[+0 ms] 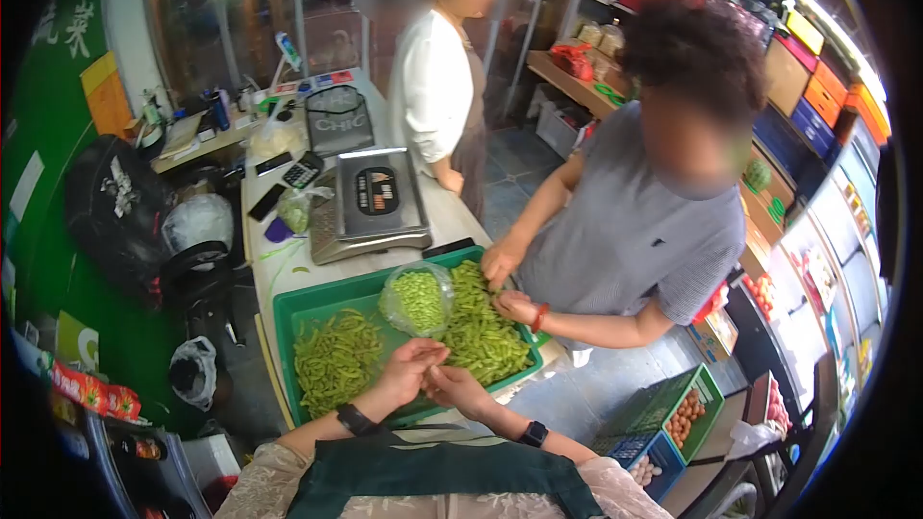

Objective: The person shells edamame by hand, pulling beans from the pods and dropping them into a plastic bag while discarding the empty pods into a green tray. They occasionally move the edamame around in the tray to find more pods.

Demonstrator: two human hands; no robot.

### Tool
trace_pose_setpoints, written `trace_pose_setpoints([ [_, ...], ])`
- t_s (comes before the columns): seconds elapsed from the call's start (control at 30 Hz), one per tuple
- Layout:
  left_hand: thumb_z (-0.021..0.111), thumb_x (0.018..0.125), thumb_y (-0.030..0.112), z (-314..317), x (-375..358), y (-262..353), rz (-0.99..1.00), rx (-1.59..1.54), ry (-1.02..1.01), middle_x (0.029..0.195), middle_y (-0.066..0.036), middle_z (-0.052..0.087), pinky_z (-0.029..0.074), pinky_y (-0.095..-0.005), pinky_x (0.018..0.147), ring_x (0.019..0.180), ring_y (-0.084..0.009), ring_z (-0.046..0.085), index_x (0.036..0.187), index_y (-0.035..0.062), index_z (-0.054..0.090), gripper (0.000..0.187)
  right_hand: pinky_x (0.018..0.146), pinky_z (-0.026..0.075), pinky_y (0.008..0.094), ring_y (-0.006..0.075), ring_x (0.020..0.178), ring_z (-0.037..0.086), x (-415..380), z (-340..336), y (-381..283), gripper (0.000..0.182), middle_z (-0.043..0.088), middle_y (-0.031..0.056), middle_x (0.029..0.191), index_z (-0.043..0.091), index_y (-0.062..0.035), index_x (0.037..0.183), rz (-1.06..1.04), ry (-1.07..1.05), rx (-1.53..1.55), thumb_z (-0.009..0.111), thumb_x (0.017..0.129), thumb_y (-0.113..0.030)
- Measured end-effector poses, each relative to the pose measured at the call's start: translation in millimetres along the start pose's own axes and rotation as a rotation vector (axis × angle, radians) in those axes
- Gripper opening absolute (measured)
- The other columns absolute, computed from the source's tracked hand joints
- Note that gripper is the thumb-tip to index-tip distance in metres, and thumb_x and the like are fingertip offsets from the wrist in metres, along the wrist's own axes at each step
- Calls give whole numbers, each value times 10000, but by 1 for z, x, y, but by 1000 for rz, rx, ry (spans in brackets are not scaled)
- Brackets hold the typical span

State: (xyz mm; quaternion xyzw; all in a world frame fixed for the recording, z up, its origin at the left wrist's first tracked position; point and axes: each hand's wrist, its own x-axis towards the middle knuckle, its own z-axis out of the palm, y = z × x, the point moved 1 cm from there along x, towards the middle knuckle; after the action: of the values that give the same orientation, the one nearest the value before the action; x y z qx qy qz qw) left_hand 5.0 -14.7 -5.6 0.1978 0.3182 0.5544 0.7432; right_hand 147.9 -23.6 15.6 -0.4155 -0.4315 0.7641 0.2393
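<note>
Over the near side of a green tray [288,312], my left hand [411,368] and my right hand [455,387] meet with fingers curled together. What they hold, if anything, is too small to make out. Green pods [336,360] lie in a heap at the tray's left, and more pods [486,332] fill its right side. Between the heaps, a clear plastic bag [419,300] holds shelled green beans, just beyond my hands. A co-worker's two hands [510,279] are at the tray's far right edge, over the pods.
A metal scale [370,197] stands behind the tray, near a calculator [304,170] and a dark bag [338,123]. The co-worker in grey [644,221] stands at the right; another person [437,86] stands behind the table. Green crates [673,413] are at lower right.
</note>
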Motion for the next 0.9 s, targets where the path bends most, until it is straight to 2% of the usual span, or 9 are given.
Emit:
trace_pose_setpoints([
  [0.13, 572, 883, 16, -3, -2, 0, 69, 135, -15, 1068, -111, 596, 505, -280, 813, 1074, -213, 581, 1056, 15, 542, 175, 492, 321, 203, 46, 545, 410, 8, -3, 6, 271, 466, -64, 650, 618, -33, 963, -79, 2, -138, 475, 967, -264],
  [0.23, 576, 922, 203, -6, -7, 9, 27, 521, 53, 800, -12, 568, 456, -260, 645, 770, -113, 571, 920, 39, 555, 165, 515, 429, 315, 190, 538, 541, 4, -4, -10, 215, 574, 97, 623, 619, -25, 923, -489, 221, -751, 529, 929, -220],
  [0.27, 531, 944, 307, -16, -2, 4, -75, 610, 48, 681, 36, 463, 355, -249, 537, 599, -80, 435, 825, 59, 555, 276, 515, 429, 315, 190, 538, 541, 2, -3, -15, 215, 574, 97, 623, 619, -25, 923, -495, 193, -755, 529, 929, -220],
  [0.33, 514, 950, 320, -11, -10, 11, -200, 434, -63, 662, 41, 431, 326, -247, 521, 578, -80, 403, 800, 60, 555, 303, 565, 470, 396, 321, 644, 616, 0, -2, -23, 183, 606, 184, 695, 608, -31, 893, -616, 257, -1128, 557, 895, -206],
  [0.37, 496, 955, 333, -8, -14, 12, -335, 259, -200, 643, 46, 399, 298, -245, 506, 557, -79, 370, 775, 61, 555, 331, 565, 470, 396, 321, 644, 616, -1, -2, -23, 183, 606, 184, 695, 608, -31, 893, -623, 234, -1128, 557, 895, -206],
  [0.43, 500, 951, 310, -10, -15, 9, -320, 197, -192, 633, 39, 411, 303, -240, 506, 558, -77, 381, 764, 44, 553, 329, 565, 471, 435, 377, 689, 610, -1, -4, -21, 161, 618, 186, 718, 600, -39, 871, -607, 229, -1151, 572, 876, -198],
  [0.57, 482, 951, 246, -5, -19, 16, -171, 290, -251, 642, 20, 446, 324, -224, 500, 541, -76, 395, 778, 48, 537, 269, 546, 469, 435, 382, 642, 601, -1, -7, -23, 147, 610, 183, 699, 590, -33, 851, -656, 183, -1173, 547, 882, -170],
  [0.73, 476, 947, 209, -4, -15, 14, -303, 179, -252, 707, 13, 457, 354, -224, 551, 599, -85, 422, 846, 56, 533, 191, 488, 415, 454, 406, 566, 550, -1, -12, -23, 220, 530, 213, 594, 531, -25, 744, -690, 284, -1146, 536, 893, -186],
  [0.9, 467, 945, 178, 1, -16, 20, -322, 138, -305, 713, 8, 439, 356, -251, 578, 611, -94, 403, 852, 73, 483, 141, 479, 450, 437, 359, 541, 584, -1, -18, -15, 237, 564, 177, 585, 529, -57, 701, -691, 335, -1195, 598, 859, -221],
])
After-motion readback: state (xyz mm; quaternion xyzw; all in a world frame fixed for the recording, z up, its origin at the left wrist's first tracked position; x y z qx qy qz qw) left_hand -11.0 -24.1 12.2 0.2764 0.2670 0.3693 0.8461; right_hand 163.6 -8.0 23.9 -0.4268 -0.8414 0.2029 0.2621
